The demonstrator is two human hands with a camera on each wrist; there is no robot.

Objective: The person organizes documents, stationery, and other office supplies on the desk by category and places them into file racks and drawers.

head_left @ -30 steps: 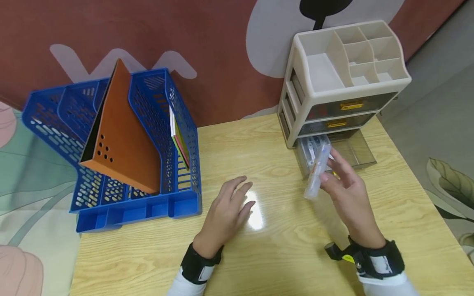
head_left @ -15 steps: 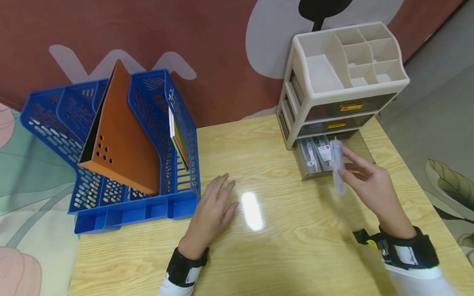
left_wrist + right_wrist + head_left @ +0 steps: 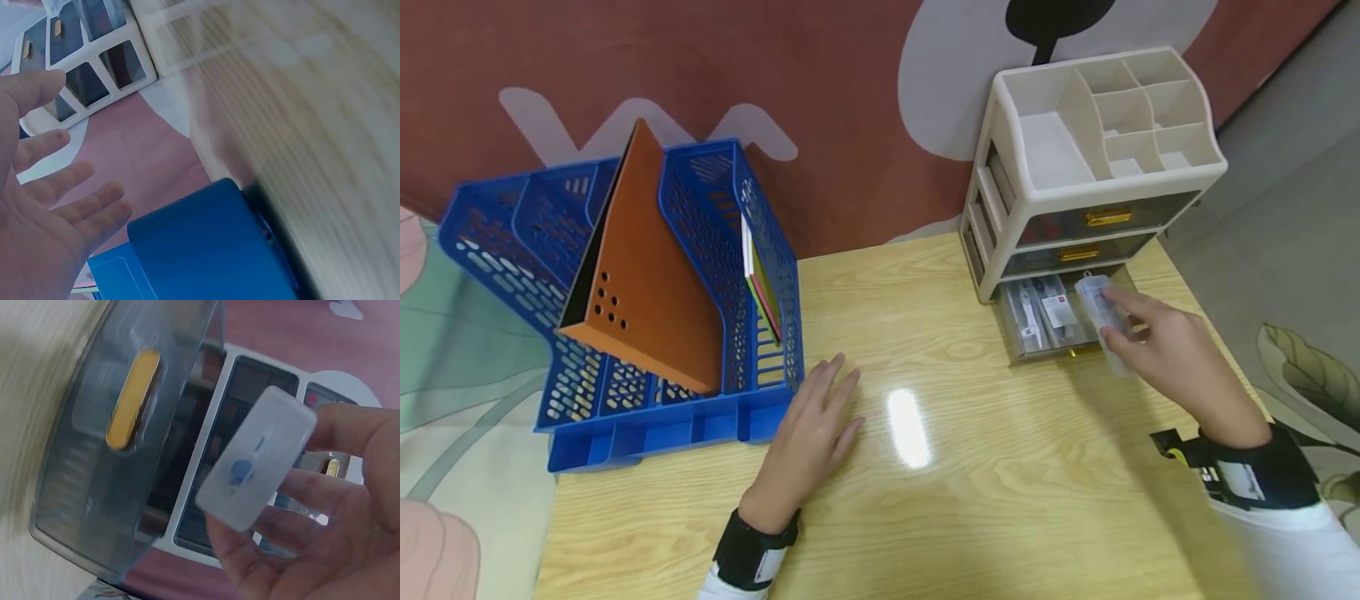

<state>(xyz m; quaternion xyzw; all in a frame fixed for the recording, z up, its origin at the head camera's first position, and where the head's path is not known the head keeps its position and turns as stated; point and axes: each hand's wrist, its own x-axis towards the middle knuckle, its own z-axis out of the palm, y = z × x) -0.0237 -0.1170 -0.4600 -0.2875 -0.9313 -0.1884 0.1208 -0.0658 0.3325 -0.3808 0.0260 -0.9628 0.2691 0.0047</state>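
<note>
Fingers of the right hand [image 3: 1180, 358] are pinching a clear case [image 3: 1105, 321] at right of centre in the head view, holding it tilted just over the open bottom drawer [image 3: 1052, 321] of the beige organiser [image 3: 1075, 167]. In the right wrist view the case [image 3: 256, 459] is showing a frosted end with a blue mark, gripped between thumb and fingers [image 3: 340, 434], with the drawer's smoky front and gold handle [image 3: 132, 400] filling the upper left. Two packets are already lying in the drawer's left part, so I would judge the case is best turned parallel to them, lowered flat into the free right part, and let go only once it is resting on the bottom, so it is not jamming the drawer. The left hand [image 3: 808, 433] is lying flat and relaxed on the table [image 3: 985, 500], holding nothing, just beside the front corner of the blue rack [image 3: 647, 433] at lower left. Compared with half a second ago, the case is sitting further right and up against the drawer rather than in front of it, the right arm is stretching further out, and the left hand is resting slightly lower and further left.
</note>
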